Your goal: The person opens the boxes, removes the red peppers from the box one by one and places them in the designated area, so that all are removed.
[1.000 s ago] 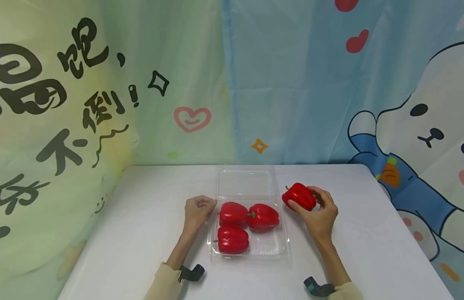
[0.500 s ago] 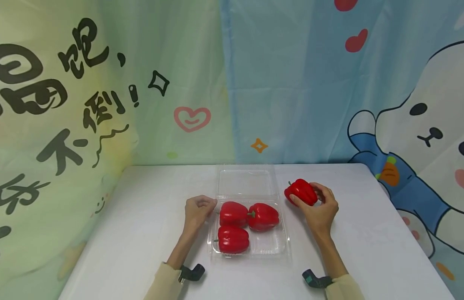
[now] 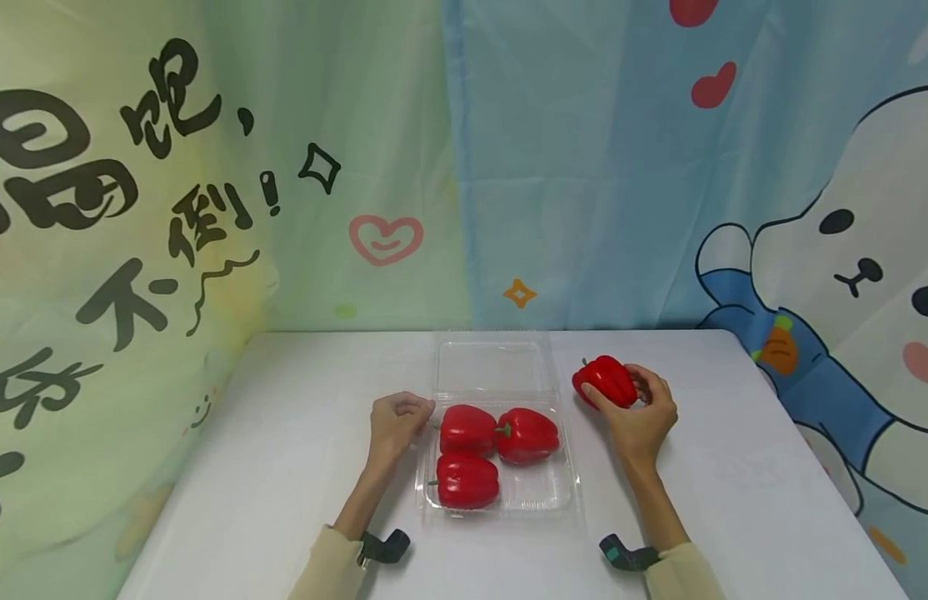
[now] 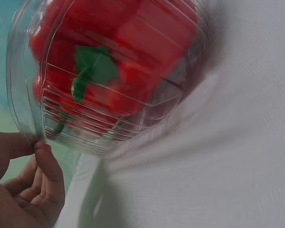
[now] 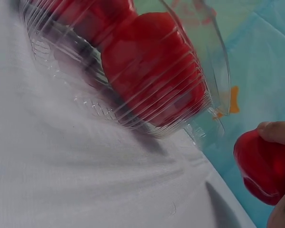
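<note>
My right hand point(image 3: 644, 417) holds a red bell pepper point(image 3: 608, 381) by its end, thumb in front and fingers behind, to the right of a clear plastic clamshell container point(image 3: 535, 496). The pepper's green stem points to the upper left. In the right wrist view that same bell pepper point(image 5: 261, 166) shows at the right edge, with most of the hand out of frame. My left hand point(image 3: 395, 421) pinches the container's left rim between thumb and forefinger, plain in the left wrist view. Inside lie three red bell peppers point(image 3: 467, 481), two at the back and one at front left.
The container's clear lid point(image 3: 494, 364) lies folded back behind it. A white cloth covers the table point(image 3: 284, 467). A printed curtain point(image 3: 569, 167) hangs along the table's back edge. Dark camera mounts point(image 3: 627, 554) sit on both wrists.
My right hand has carried its bell pepper slightly away from the container, to the right and toward the back. The left hand and the peppers in the container have stayed put.
</note>
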A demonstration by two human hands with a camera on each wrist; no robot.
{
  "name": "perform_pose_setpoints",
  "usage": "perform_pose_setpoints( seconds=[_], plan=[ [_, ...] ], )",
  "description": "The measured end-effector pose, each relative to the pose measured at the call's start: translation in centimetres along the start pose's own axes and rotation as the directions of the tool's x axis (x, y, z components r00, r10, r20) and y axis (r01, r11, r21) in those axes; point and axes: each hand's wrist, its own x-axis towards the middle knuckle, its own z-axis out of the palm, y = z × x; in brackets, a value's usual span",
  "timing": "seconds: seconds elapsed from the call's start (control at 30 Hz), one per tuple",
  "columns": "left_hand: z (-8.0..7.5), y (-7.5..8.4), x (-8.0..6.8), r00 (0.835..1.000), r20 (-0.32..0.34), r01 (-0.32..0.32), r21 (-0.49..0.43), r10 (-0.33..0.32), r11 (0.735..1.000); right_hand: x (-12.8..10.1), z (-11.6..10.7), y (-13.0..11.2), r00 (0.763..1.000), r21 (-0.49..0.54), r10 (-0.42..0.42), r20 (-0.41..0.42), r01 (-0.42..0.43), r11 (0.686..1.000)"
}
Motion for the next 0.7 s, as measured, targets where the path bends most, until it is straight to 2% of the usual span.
perform_pose_setpoints(
  seconds=[0.7],
  plan=[
    [0.1,0.1,-0.1,1.000,-0.006,0.006,0.009,-0.006,1.000,0.6,1.3,0.2,0.990,0.004,0.108,-0.086,-0.108,0.994]
  ],
)
